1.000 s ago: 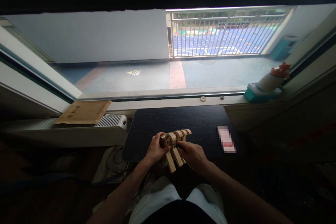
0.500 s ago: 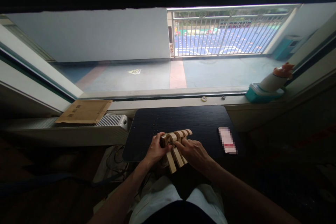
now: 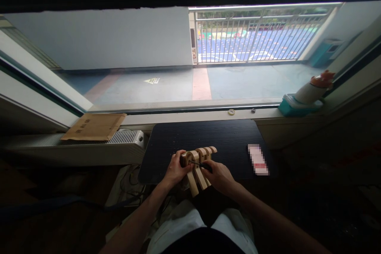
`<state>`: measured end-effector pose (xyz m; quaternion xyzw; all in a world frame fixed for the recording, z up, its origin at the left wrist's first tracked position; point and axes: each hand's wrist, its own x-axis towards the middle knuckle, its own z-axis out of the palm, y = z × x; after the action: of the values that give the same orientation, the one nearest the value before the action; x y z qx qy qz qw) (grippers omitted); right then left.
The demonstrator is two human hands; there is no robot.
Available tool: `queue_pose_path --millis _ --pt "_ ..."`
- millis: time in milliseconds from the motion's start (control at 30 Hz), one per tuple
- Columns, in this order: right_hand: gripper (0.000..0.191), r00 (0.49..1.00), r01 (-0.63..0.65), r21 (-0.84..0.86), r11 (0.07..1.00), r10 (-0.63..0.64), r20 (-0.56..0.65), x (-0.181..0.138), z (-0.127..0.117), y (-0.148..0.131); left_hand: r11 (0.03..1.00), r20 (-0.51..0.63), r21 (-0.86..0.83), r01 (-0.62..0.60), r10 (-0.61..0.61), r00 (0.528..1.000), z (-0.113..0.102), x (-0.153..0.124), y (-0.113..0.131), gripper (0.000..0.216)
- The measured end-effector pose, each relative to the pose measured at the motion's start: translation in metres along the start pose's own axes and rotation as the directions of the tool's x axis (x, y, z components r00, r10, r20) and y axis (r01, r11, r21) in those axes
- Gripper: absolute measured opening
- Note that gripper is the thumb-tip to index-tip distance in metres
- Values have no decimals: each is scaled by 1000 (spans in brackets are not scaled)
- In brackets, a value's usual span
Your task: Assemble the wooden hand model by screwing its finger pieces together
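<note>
A pale wooden assembly [image 3: 199, 163] of several curved slats side by side rests at the near edge of a small black table [image 3: 208, 135]. My left hand [image 3: 175, 170] is closed around its left end. My right hand [image 3: 218, 175] is closed on a thin dark tool [image 3: 201, 164] whose tip points left at the nearest slat. The slats' lower ends stick out over the table edge toward my lap.
A small blurred pink-and-white card [image 3: 257, 159] lies on the table's right side. A brown cardboard sheet [image 3: 94, 126] sits on a heater at left. On the window sill stand a teal base with a white figure [image 3: 303, 99] and two small round bits.
My right hand opened its fingers over the slats half a second ago, then drew back and holds the dark tool to the wood as before. The left hand stayed put.
</note>
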<state>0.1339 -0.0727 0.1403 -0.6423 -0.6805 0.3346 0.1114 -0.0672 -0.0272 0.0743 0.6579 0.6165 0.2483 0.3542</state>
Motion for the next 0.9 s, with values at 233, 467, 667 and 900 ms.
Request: queue_pose_path --millis 233,467,667,900 --pt "26 928 350 -458 817 -370 50 -2 -10 -4 1000 -25 -9 -5 5 1000 1 1 -4 53" --pt "24 957 277 -354 893 -291 14 3 -2 0 1000 -21 -19 -24 23 1000 1 1 -1 52" --pt "31 1000 19 66 998 -20 6 6 0 6 1000 -11 -21 -21 21 1000 2 1 1 54" --pt "30 993 116 -154 981 -118 -3 0 -3 0 1000 -8 -20 -12 12 1000 1 -1 0 54"
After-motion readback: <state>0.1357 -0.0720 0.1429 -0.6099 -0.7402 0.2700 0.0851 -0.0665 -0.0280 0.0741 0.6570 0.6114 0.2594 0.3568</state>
